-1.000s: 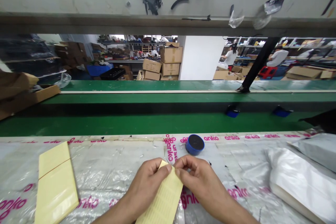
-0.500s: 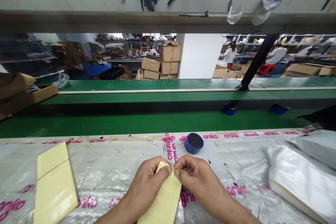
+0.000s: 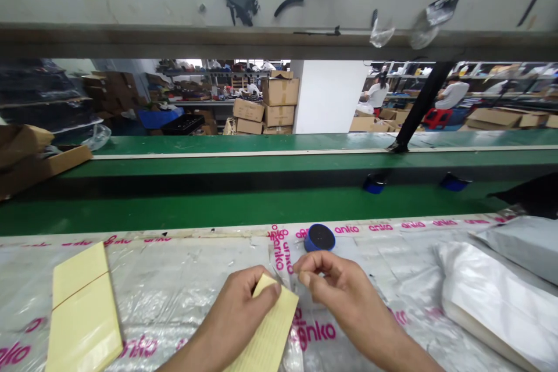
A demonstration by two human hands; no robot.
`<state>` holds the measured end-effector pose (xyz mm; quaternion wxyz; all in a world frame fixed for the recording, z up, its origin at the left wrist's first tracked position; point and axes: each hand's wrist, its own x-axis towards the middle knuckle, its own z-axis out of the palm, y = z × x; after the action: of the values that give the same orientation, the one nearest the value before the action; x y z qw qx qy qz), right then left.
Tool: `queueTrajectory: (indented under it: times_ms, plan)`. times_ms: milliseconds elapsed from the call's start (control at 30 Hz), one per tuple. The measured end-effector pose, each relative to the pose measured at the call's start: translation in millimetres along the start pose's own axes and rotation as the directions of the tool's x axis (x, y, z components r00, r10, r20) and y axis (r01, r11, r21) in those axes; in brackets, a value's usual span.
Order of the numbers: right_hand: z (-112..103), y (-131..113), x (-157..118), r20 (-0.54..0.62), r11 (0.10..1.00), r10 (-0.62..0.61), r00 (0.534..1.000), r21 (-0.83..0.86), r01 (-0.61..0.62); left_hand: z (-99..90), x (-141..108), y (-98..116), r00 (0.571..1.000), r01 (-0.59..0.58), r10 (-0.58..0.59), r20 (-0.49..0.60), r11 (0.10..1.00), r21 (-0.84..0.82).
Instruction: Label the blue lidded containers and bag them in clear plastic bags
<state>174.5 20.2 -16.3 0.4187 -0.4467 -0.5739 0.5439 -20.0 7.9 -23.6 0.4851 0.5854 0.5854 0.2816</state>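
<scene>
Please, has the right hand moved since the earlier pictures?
Yes. Judged against the blue round device, the right hand has moved to the right and slightly closer to it; its fingers are now apart from the yellow paper.

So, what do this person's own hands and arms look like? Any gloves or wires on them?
Both the left hand and right hand are bare, ordinary human hands: no glove, ring or watch shows. The visible forearms have no sleeves, and I see no cables or markings on them.
</scene>
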Motion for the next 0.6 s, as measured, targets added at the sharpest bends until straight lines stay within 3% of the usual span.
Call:
queueTrajectory:
  times_ms: [67,167,300,433,533,600]
  plan:
    - [-14.5,-9.7,1.6,-0.100,0.998,-0.054,0.993,-0.028,0.051,-3.4,-0.2,-0.6,0.999,-0.044,0.048,-0.017,0.984,0.172]
    - [-39.6,-20.4,7.2,-0.298,0.993,-0.120,0.947,-0.045,0.112,-8.1,0.3,-5.0,0.975,-0.086,0.154,-0.163,0.929,0.359]
    - [-62.8,-21.7,17.2,-0.430,0.997,-0.058,0.901,0.013,0.071,-14.7,1.2,-4.8,0.918,-0.175,0.309,-0.247,0.878,0.446]
    - [-66.8,-19.7,21.4,-0.388,0.995,-0.066,0.919,0.043,0.089,-11.0,8.9,23.2,0.867,-0.351,0.480,-0.136,0.780,0.519]
    - [-65.5,-19.1,20.1,-0.380,0.992,-0.101,0.920,0.037,0.124,8.9,30.4,50.2,0.853,-0.475,0.518,0.059,0.725,0.499]
    - [-66.9,-17.8,19.5,-0.381,0.991,-0.114,0.918,0.027,0.134,25.3,52.5,61.3,0.851,-0.504,0.515,0.098,0.754,0.421]
